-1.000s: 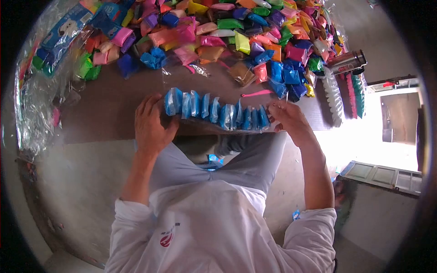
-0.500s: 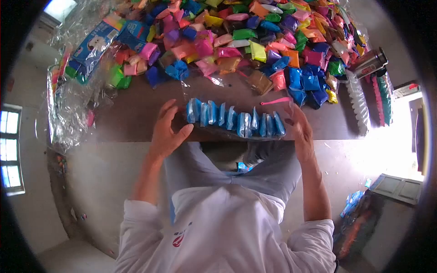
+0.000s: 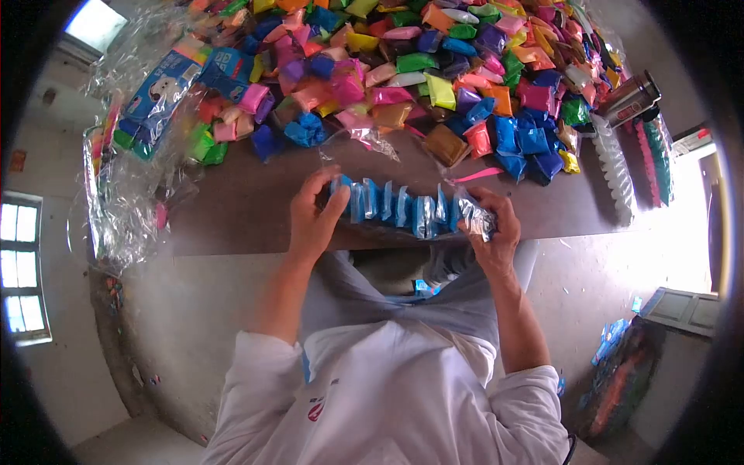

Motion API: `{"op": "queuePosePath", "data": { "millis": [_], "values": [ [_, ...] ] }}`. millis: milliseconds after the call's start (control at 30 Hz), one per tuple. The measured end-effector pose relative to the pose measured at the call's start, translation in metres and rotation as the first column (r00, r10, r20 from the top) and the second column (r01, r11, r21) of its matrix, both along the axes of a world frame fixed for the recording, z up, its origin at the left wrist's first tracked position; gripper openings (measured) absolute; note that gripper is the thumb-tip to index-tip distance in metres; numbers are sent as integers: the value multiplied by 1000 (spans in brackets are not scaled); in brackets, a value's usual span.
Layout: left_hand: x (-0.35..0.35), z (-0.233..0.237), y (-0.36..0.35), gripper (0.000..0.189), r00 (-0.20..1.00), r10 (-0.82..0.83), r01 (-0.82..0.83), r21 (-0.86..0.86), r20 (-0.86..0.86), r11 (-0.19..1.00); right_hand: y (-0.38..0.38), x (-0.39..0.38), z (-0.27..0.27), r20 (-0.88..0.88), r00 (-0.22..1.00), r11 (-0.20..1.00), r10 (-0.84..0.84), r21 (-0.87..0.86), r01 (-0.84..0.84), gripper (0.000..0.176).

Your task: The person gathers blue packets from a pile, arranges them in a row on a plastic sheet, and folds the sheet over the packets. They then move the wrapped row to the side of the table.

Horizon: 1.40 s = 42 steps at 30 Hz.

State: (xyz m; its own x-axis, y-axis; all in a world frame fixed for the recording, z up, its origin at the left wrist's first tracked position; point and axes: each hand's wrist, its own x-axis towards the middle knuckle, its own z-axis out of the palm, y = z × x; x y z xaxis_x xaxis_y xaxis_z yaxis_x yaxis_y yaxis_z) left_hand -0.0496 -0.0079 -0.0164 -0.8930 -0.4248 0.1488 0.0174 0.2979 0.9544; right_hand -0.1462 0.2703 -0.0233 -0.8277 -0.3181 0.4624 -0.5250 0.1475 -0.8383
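A row of blue packets [image 3: 403,208] stands on edge in a clear plastic bag near the front edge of the brown table. My left hand [image 3: 316,215] grips the left end of the row, thumb in front and fingers behind. The right end is held by my right hand [image 3: 496,226], its fingers wrapped round the crinkled clear plastic. Just behind the row, near my right hand, lies a pink plastic strip [image 3: 477,175].
A big heap of colourful packets [image 3: 387,77] covers the back of the table [image 3: 232,225]. Clear plastic with blue printed packaging [image 3: 163,85] lies at the left. A metallic flask [image 3: 632,99] and clear ridged strips [image 3: 612,170] are at the right.
Both hands have moved inward and closed on the ends of the row, which is now squeezed shorter. Before, they were apart with fingers spread beside it. The view has shifted slightly.
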Motion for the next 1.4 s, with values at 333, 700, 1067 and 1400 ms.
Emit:
{"op": "queuePosePath", "data": {
  "millis": [333,700,1067,1400],
  "values": [
    [-11,12,-11,33,929,360,-362,-3,-89,932,-17,-16,18,58,997,998,-56,24,55,30],
    [-13,-3,-31,31,993,106,-101,98,-44,990,-12,-49,0,417,887,975,197,-176,-133,45],
    [-11,8,-47,33,994,-72,62,-122,-81,991,14,-61,23,516,757,913,401,-288,-287,69],
    [-12,6,-51,26,999,-4,2,-41,-51,999,15,-58,42,526,822,963,216,23,-268,65]
  ]
}}
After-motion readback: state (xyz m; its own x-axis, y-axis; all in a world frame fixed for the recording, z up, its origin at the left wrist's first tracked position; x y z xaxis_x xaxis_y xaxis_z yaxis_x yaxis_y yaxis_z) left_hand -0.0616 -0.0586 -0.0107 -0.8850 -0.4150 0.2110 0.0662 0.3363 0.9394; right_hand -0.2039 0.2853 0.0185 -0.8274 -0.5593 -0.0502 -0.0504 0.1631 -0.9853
